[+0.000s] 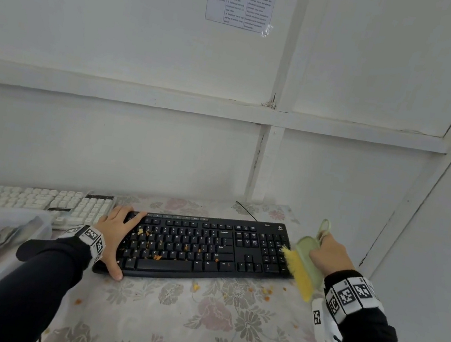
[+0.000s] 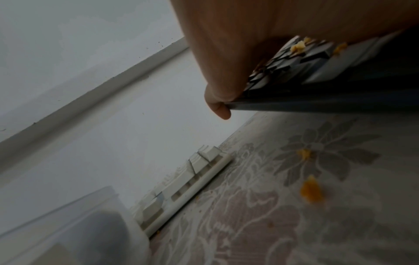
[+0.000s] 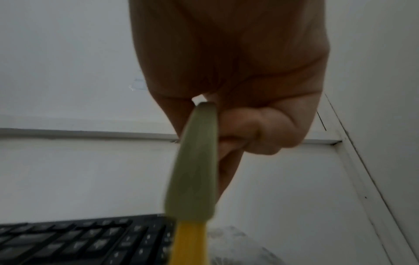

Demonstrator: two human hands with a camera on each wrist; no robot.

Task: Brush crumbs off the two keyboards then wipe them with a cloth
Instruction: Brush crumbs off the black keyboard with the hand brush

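We are clamping the black keyboard [image 1: 206, 249] at its 9 o'clock end with our left hand [image 1: 116, 237] to steady it, while our right hand [image 1: 329, 254] is gripping the brush [image 1: 304, 269] at 3 o'clock, bristles poised to sweep the crumbs [image 1: 158, 254].

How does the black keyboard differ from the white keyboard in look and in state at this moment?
The black keyboard has orange crumbs on its left keys; none can be made out on the white keyboard. The left hand grips the black keyboard's left end, while no hand touches the white one. The black one lies nearer the right hand's green brush with yellow bristles. Both lie on the flowered tablecloth.
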